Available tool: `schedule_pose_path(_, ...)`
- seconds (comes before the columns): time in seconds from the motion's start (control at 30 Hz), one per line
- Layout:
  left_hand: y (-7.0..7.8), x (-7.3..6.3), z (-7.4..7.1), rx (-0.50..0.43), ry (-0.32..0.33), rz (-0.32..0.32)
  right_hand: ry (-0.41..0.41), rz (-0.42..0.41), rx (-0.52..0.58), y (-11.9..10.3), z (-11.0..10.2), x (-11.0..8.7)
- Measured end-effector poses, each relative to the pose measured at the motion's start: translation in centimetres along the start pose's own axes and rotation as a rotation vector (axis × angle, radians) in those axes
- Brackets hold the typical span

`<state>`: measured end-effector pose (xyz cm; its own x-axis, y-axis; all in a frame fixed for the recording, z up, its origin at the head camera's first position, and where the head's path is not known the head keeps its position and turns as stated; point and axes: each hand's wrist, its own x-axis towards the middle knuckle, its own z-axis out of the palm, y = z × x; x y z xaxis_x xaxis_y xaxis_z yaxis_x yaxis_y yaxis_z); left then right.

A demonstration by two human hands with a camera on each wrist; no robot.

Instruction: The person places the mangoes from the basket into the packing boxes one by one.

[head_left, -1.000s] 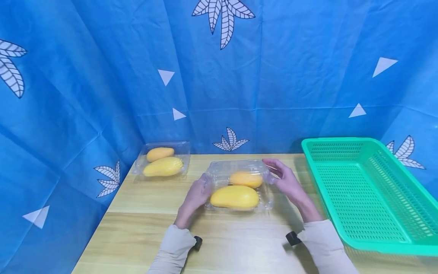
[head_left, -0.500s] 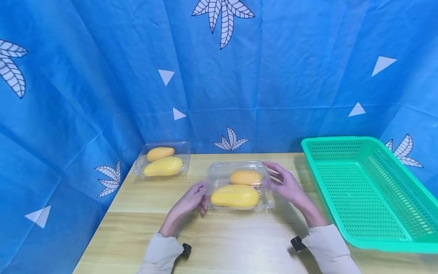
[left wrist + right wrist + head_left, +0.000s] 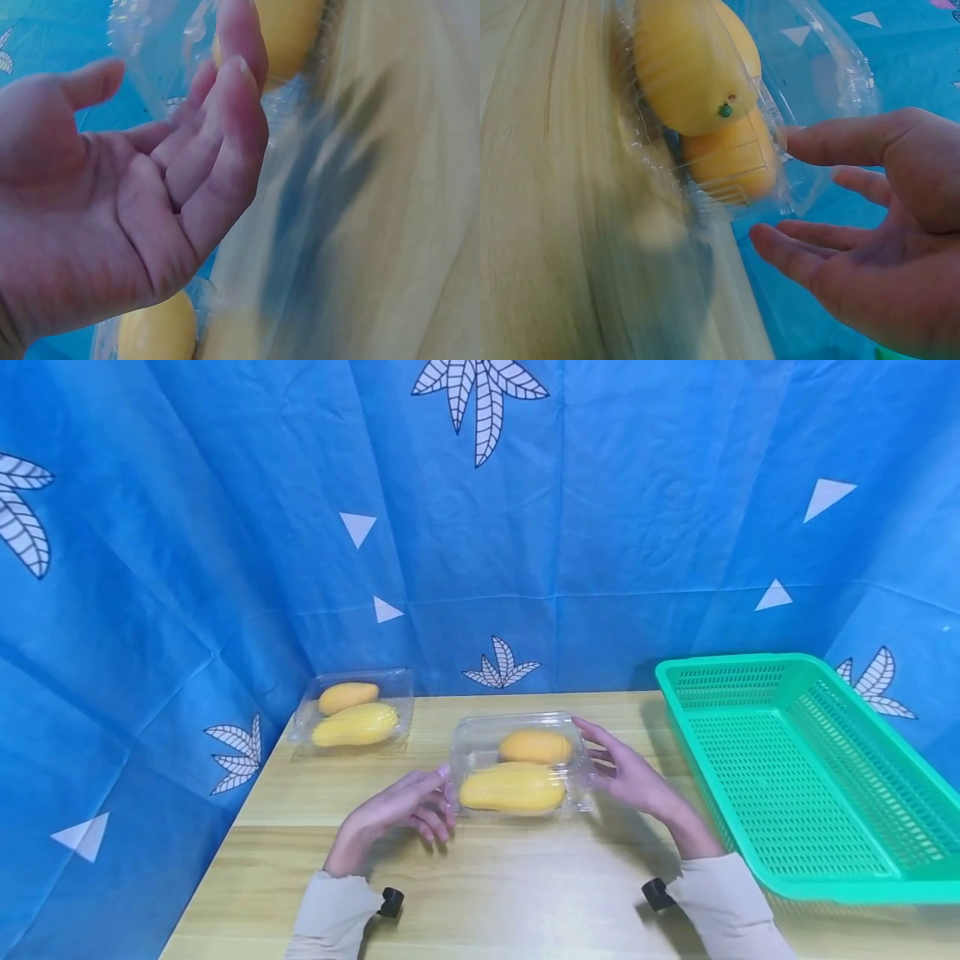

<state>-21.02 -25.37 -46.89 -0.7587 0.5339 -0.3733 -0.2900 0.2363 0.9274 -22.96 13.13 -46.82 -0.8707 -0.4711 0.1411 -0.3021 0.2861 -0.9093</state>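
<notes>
A clear plastic clamshell box [image 3: 480, 739] stands on the table in the middle of the head view. It holds a long yellow fruit [image 3: 512, 787] in front and a shorter orange-yellow mango [image 3: 535, 747] behind it. My left hand [image 3: 401, 806] is at the box's left side, fingers loosely bent, gripping nothing. In the left wrist view its palm faces the box. At the right side, my right hand [image 3: 626, 777] has its fingers spread. In the right wrist view the thumb [image 3: 832, 142] reaches the box's edge. Whether the lid is latched cannot be told.
A second clear box [image 3: 405, 693] with two yellow fruits [image 3: 356, 725] stands at the back left. A green perforated basket [image 3: 787, 777] takes up the right side. Behind the wooden table [image 3: 517, 885] hangs a blue curtain [image 3: 480, 543].
My left hand has let go of the box's left side and drawn back left and toward me. My right hand has loosened but stays beside the box, which has barely moved.
</notes>
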Motion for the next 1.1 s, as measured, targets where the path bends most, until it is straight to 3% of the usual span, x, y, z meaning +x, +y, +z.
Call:
schedule_pose_path(0.33,0.1,-0.2,-0.7,0.068,-0.134,0.087,-0.045,0.000,-0.115,-0.8,-0.3,-0.5)
schedule_pose_path(0.57,0.2,-0.2,-0.7,0.064,-0.130,0.115,-0.043,0.014,-0.164,-1.1,-0.2,-0.3)
schedule_pose_path(0.67,0.1,-0.3,-0.8,0.059,-0.124,0.106,0.030,0.002,-0.234,-1.7,0.0,-0.2)
schedule_pose_path(0.77,0.0,-0.3,-0.8,0.063,-0.125,0.104,0.159,-0.010,-0.248,-2.6,0.4,-0.1)
schedule_pose_path(0.9,-0.1,-0.4,-0.9,0.065,-0.126,0.096,0.285,-0.020,-0.123,-4.0,1.1,0.1)
schedule_pose_path(1.1,0.0,-0.4,-0.8,0.085,-0.105,0.085,0.305,-0.033,0.014,-5.7,2.2,0.1)
